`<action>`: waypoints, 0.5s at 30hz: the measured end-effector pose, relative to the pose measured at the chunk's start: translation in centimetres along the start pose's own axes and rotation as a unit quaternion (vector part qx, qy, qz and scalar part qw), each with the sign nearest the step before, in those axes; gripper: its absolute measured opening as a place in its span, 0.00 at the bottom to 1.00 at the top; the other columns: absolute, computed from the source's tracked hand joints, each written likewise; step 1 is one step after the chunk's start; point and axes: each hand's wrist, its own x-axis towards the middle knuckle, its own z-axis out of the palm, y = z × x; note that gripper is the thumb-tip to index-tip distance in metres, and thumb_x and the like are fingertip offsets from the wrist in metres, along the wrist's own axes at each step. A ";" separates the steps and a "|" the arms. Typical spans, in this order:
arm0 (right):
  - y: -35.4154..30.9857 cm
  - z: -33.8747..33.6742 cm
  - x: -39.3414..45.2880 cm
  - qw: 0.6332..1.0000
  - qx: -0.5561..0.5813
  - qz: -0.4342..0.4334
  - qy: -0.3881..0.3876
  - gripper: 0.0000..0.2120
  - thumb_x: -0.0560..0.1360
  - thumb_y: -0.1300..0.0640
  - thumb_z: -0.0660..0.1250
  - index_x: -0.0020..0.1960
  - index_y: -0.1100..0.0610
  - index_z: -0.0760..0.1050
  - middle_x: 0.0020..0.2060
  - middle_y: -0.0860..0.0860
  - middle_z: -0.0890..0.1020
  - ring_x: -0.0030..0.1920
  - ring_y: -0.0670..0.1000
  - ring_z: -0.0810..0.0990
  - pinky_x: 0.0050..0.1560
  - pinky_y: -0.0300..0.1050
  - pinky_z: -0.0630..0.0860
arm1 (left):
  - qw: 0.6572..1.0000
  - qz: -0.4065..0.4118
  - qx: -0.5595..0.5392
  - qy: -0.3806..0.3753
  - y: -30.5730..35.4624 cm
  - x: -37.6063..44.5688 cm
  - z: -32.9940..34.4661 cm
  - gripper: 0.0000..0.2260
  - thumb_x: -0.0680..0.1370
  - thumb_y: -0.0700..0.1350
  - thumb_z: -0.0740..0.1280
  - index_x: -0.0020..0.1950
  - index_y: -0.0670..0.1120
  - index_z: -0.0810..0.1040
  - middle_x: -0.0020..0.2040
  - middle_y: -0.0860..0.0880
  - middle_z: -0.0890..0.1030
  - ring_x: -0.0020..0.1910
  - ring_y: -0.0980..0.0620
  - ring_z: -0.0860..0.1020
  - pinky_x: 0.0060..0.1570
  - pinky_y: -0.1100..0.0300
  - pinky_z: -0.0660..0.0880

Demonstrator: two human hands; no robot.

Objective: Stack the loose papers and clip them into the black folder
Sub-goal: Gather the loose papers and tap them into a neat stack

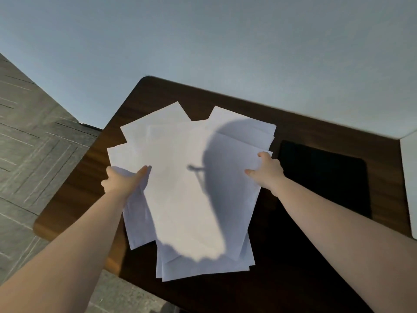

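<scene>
Several white loose papers [180, 177] are fanned out unevenly over the dark wooden table [158, 93]. My left hand [123, 180] grips their left edge, thumb on top and fingers underneath. At the right edge, my right hand [267, 170] holds the sheets the same way. The black folder [325, 179] lies flat and closed on the table just right of the papers, beyond my right wrist. A shadow of my head falls across the sheets.
The table's rounded left corners drop off to a grey tiled floor [33, 143]. A pale wall [225, 41] runs behind the table. A white object [409, 177] stands at the right edge of the view.
</scene>
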 end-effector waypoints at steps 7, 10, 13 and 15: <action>-0.6 0.5 0.0 0.994 0.097 -0.046 -0.028 0.39 0.72 0.53 0.71 0.76 0.49 0.53 0.74 0.56 0.60 0.72 0.60 0.63 0.68 0.58 0.69 | 0.951 0.139 -0.213 -0.173 1.8 -3.7 2.8 0.16 0.73 0.49 0.72 0.56 0.44 0.74 0.56 0.53 0.78 0.55 0.52 0.77 0.58 0.55 0.72; -0.5 0.1 -0.2 0.988 0.135 -0.063 -0.050 0.40 0.73 0.56 0.70 0.77 0.49 0.51 0.76 0.53 0.59 0.74 0.57 0.60 0.70 0.54 0.66 | 0.924 0.195 -0.244 -0.221 2.5 -4.5 3.8 0.11 0.74 0.43 0.72 0.56 0.49 0.76 0.50 0.56 0.81 0.47 0.61 0.81 0.57 0.56 0.76; -0.2 -0.2 -0.2 0.980 0.176 -0.065 -0.066 0.39 0.74 0.58 0.69 0.77 0.48 0.50 0.76 0.51 0.58 0.75 0.56 0.59 0.68 0.51 0.66 | 0.892 0.216 -0.272 -0.288 2.9 -4.4 4.7 0.16 0.75 0.40 0.70 0.62 0.48 0.76 0.55 0.52 0.82 0.51 0.59 0.83 0.53 0.62 0.79; -0.1 -0.1 -0.2 0.975 0.199 -0.064 -0.070 0.40 0.74 0.58 0.69 0.77 0.47 0.49 0.77 0.50 0.57 0.75 0.55 0.58 0.69 0.52 0.65 | 0.873 0.197 -0.297 -0.333 2.9 -4.1 5.4 0.24 0.72 0.43 0.74 0.67 0.46 0.74 0.62 0.46 0.81 0.58 0.50 0.81 0.57 0.54 0.78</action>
